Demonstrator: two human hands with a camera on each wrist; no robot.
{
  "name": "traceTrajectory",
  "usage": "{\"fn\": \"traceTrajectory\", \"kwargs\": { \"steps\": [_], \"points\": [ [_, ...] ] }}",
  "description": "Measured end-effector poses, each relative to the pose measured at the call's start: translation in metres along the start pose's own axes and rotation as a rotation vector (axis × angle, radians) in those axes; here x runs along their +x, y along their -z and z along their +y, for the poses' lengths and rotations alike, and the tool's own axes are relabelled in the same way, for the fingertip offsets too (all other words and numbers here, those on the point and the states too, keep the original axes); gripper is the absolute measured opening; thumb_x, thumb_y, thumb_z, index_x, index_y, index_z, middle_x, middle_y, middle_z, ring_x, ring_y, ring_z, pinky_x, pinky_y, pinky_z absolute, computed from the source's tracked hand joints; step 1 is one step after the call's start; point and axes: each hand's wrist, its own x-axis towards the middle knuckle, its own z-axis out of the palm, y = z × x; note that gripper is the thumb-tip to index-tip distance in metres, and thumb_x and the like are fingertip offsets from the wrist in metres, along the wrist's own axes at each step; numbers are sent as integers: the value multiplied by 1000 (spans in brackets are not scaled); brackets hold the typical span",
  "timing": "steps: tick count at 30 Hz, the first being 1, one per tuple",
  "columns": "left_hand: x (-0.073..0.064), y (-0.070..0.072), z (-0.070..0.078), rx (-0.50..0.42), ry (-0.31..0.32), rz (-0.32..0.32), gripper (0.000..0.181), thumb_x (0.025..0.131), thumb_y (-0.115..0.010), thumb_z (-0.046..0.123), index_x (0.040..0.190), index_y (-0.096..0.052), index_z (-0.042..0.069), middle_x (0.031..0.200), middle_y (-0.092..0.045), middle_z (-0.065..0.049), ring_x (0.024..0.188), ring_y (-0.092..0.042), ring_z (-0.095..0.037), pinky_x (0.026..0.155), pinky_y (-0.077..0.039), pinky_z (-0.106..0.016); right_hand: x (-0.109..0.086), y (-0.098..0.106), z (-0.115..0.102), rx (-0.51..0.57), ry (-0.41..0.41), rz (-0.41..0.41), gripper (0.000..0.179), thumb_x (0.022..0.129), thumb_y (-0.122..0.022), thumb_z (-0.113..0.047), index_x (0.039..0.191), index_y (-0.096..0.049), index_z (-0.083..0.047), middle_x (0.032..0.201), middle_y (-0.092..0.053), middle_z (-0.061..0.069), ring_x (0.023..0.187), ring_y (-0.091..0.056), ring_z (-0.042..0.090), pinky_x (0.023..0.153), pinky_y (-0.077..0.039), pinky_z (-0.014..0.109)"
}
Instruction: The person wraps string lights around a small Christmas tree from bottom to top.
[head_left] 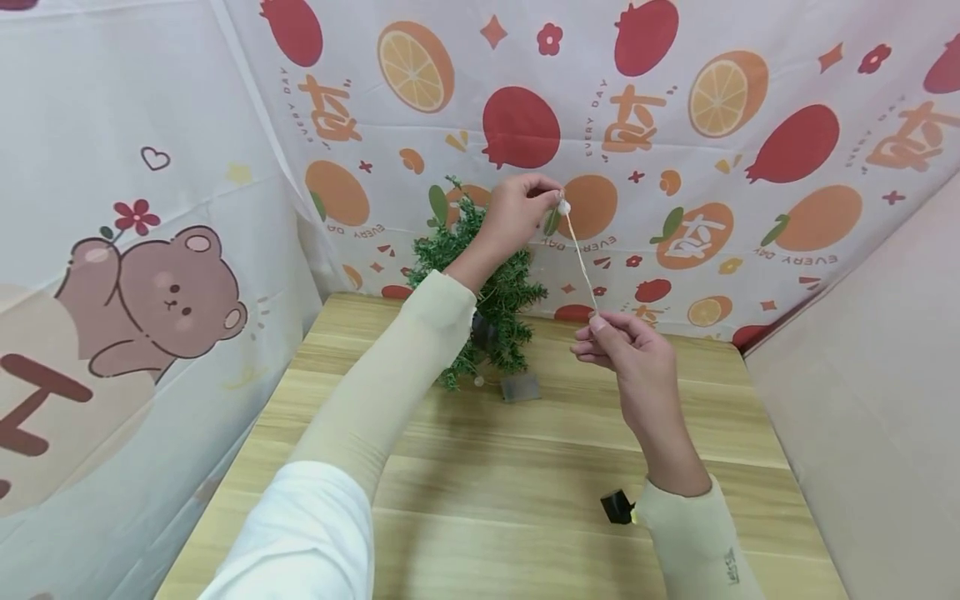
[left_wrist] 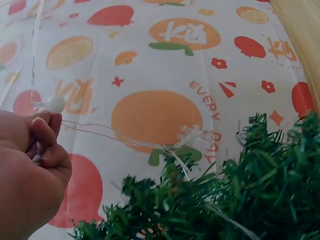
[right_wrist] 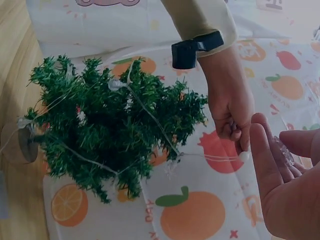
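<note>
A small green artificial tree (head_left: 513,292) stands at the back of the table, wound with a thin string of lights that shows pale across its branches in the right wrist view. Beside the treetop, my left hand (head_left: 521,212) pinches this string at a round white bulb (left_wrist: 56,104). From there one stretch of wire (left_wrist: 115,134) runs to a clear snowflake-shaped light (left_wrist: 195,136) at the branches. Another stretch (head_left: 583,258) slants down to my right hand (head_left: 637,358), which pinches it between thumb and forefinger. A clear light piece (right_wrist: 284,151) shows among the right hand's fingers.
A small grey translucent box (head_left: 521,387) lies on the wooden table (head_left: 480,483) before the tree, near a little round piece (head_left: 479,381). Fruit-printed cloth (head_left: 652,192) hangs close behind, and a bear-printed cloth (head_left: 172,292) hangs at the left.
</note>
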Motion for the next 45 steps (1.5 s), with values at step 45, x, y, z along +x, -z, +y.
{"fn": "traceTrajectory", "kwargs": {
  "steps": [45],
  "points": [
    [59,118,15,287,150,-258,30,99,-66,27,121,-73,7,104,-68,-2,69,-45,-15,65,-39,-26,51,-81,-31,61,24,-194,32,102,-62,-19,129,-65,-3,90,-74,10,77,-75,18,79,-61,37]
  ]
}}
